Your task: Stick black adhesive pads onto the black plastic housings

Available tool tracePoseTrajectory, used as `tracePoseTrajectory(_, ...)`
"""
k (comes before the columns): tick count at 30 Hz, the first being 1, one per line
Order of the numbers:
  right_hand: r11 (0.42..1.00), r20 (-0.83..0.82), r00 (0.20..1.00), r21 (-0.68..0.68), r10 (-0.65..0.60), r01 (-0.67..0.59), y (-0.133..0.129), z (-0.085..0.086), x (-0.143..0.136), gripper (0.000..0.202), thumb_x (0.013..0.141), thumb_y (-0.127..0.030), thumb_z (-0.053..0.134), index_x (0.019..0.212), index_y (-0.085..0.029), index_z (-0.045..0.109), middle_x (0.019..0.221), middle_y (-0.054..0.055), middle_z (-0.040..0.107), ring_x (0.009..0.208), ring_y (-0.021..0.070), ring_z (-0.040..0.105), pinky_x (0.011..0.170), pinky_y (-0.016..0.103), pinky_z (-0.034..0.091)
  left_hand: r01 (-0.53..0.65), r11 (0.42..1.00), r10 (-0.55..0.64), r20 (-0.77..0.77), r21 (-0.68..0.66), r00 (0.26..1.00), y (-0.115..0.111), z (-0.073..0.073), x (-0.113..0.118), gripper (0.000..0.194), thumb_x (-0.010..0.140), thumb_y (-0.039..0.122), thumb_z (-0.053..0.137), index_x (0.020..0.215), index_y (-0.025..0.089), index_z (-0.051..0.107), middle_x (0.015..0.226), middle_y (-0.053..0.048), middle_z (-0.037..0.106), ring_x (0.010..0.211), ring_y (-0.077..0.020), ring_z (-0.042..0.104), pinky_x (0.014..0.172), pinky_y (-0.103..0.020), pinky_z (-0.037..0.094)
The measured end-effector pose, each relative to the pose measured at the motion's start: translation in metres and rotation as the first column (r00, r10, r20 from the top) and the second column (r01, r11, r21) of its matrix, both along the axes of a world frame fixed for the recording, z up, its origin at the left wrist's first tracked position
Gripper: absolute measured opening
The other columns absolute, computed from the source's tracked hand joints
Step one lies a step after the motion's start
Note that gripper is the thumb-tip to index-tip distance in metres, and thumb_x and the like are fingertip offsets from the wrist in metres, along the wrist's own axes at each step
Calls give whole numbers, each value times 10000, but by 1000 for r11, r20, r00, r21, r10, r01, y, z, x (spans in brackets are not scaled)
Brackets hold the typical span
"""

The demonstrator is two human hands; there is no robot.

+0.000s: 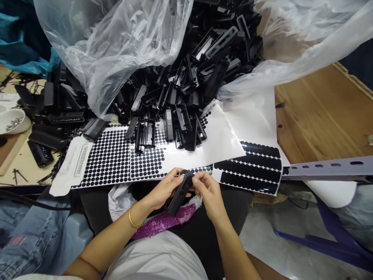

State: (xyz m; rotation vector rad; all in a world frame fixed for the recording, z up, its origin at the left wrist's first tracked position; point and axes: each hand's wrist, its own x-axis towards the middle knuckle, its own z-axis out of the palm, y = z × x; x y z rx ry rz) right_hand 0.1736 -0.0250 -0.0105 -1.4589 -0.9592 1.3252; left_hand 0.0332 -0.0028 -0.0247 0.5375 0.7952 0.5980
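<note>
A black textured plastic part (pixel 180 195) is held at a slant over my lap, just in front of the table edge. My left hand (pixel 164 190) wraps round its left side, thumb near the upper end. The fingers of my right hand (pixel 206 189) are pinched together at the part's upper right end; whatever they hold there is too small to make out. Beyond my hands lie sheets of round black stickers (pixel 106 157), partly covered by a white sheet (pixel 215 136). Several black plastic parts (pixel 183 116) rest on the sheets.
A large heap of black parts (pixel 221 42) spills from clear plastic bags (pixel 122 42). At left are a white bowl (pixel 14 121) of small metal pieces and a white cardboard cutout (pixel 71 165). A perforated metal bar (pixel 329 166) juts out at right. A person's jeans (pixel 32 237) show at left.
</note>
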Motion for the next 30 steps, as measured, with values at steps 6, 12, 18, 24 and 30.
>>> tracePoseTrajectory(6, 1000, 11, 1000, -26, -13, 13, 0, -1, -3, 202, 743, -366, 587, 672, -199, 498, 566, -57, 418, 444, 69, 340, 381, 183, 308, -28, 1000, 28, 11, 2, 1000, -1, 5, -3, 331, 767, 428, 632, 981, 205, 515, 890, -30, 653, 797, -173, 658, 697, -296, 528)
tracePoseTrajectory(12, 1000, 35, 999, -29, -3, 4, 1, -2, -4, 191, 744, -358, 581, 673, -200, 500, 565, -60, 420, 444, 70, 347, 391, 188, 321, -32, 999, 32, -14, 1, 999, -1, 10, -3, 322, 770, 432, 625, 954, 198, 504, 874, -23, 641, 761, -162, 654, 704, -316, 531)
tracePoseTrajectory(18, 999, 86, 996, -29, 31, -28, 3, -3, -3, 195, 760, -360, 570, 674, -203, 493, 577, -44, 459, 491, 95, 441, 421, 198, 378, -20, 1000, 20, -26, -4, 999, 0, 12, -4, 319, 775, 417, 619, 972, 197, 499, 854, -16, 614, 754, -150, 634, 705, -313, 526)
tracePoseTrajectory(24, 1000, 172, 985, 0, 29, -30, 4, -6, -5, 184, 770, -350, 556, 676, -203, 498, 603, -24, 506, 527, 114, 498, 476, 226, 454, -13, 998, 17, -53, 62, 998, 0, 8, -3, 334, 715, 302, 692, 980, 204, 514, 813, 11, 578, 747, -123, 578, 738, -314, 517)
tracePoseTrajectory(30, 999, 317, 948, 28, 18, -29, 4, -8, -10, 150, 793, -316, 518, 697, -203, 500, 621, -15, 528, 537, 127, 518, 519, 254, 470, -2, 991, 19, -127, 130, 992, 0, 8, -3, 265, 747, 261, 642, 971, 204, 513, 790, 28, 534, 708, -98, 529, 647, -226, 481)
